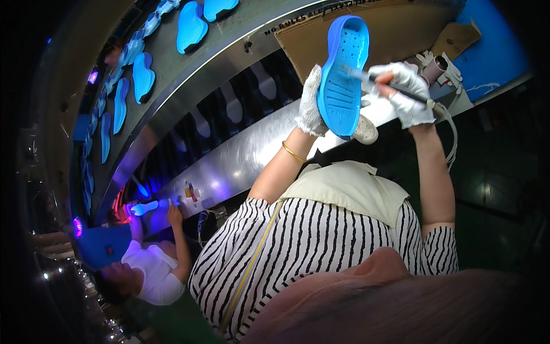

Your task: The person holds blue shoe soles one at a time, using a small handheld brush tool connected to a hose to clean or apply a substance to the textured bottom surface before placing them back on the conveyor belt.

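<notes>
My left hand (pixel 311 104), in a white glove, grips the edge of a bright blue shoe sole (pixel 341 103) and tilts it up, its perforated, ribbed inner side showing. My right hand (pixel 408 103), gloved with some fingertips bare, is closed round a dark-handled brush (pixel 408 93). The pale bristles touch or hover just over the upper middle of the sole; which, I cannot tell. From the handle's back end runs a whitish tube (pixel 454 135). Partly hidden behind the sole is a cream-coloured shoe part (pixel 365 131).
A metal ledge (pixel 246 146) runs alongside a curved conveyor (pixel 172 74) carrying several blue soles (pixel 143 77). Cardboard (pixel 303 49) stands behind my hands. Right of it are a thread cone (pixel 433 70) and white gloves (pixel 452 71). At lower left, a co-worker (pixel 154 269) handles another sole (pixel 144 207).
</notes>
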Motion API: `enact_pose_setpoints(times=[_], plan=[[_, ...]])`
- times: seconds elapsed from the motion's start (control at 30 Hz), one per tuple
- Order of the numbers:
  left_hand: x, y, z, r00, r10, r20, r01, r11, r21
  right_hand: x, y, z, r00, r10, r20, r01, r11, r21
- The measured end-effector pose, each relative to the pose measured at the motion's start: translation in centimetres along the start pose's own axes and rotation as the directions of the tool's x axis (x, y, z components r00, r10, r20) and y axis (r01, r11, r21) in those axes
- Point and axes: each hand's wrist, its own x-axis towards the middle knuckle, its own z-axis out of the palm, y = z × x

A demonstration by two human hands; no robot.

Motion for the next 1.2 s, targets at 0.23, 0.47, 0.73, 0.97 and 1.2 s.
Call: enact_pose_setpoints(times=[0.23, 0.47, 0.73, 0.97, 1.2], plan=[[0.4, 1.1, -0.9, 0.980, 0.165, -0.114, -0.137, 0.966, 0.222, 0.2, -3.5, 1.1, 0.885, -0.223, 0.408, 0.421, 0.757, -0.500], [-0.5, 0.2, 0.4, 0.995, 0.073, -0.070, -0.059, 0.980, 0.190, -1.6, -2.3, 0.8, 0.862, 0.433, 0.263, -0.448, 0.894, -0.004], [-0.7, -0.4, 1.0, 0.999, -0.047, -0.023, 0.050, 0.989, 0.140, 1.6, 0.3, -0.7, 0.921, 0.285, -0.265, -0.305, 0.952, -0.036], [0.3, 1.3, -1.7, 0.945, 0.198, -0.260, -0.015, 0.821, 0.570, -3.1, 0.3, 2.7, 0.955, 0.297, 0.025, -0.296, 0.955, -0.032], [0.2, 1.3, -2.2, 0.957, 0.112, -0.268, 0.100, 0.740, 0.665, -2.9, -1.8, 1.0, 0.915, 0.377, 0.142, -0.379, 0.925, -0.013]])
